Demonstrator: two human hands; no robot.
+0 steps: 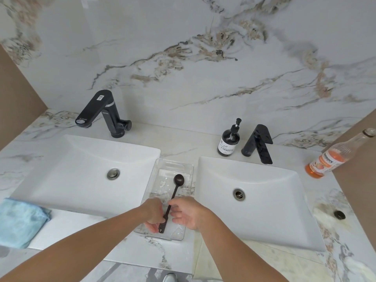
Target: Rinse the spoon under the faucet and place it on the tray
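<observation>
A dark long-handled spoon (174,192) lies in the clear plastic tray (175,165) that stands on the counter between two white sinks. Its bowl points away from me. My left hand (155,215) pinches the near end of the handle. My right hand (188,213) is on the other side of the handle, thumb touching it, fingers spread. A black faucet (101,112) stands behind the left sink (61,180), and a second black faucet (258,144) behind the right sink (274,200). No water runs from either.
A black pump bottle (228,139) stands left of the right faucet. A glass bottle with orange liquid (329,157) leans at the counter's right edge. A light blue cloth (19,222) lies at the front left. A small black plug (339,214) sits right of the right sink.
</observation>
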